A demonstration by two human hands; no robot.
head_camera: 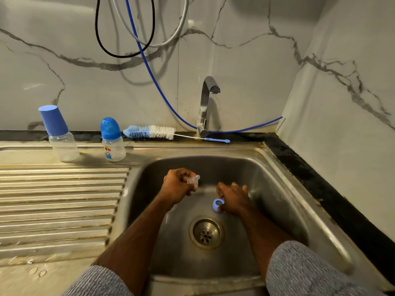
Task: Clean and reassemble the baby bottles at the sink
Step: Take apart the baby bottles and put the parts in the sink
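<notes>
Hands over the sink: left hand pinches a clear teat; right hand grips a blue ring.

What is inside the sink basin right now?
Inside the sink, the left hand holds a clear teat, the right hand a blue ring. The drain shows; nothing else is visible.
</notes>
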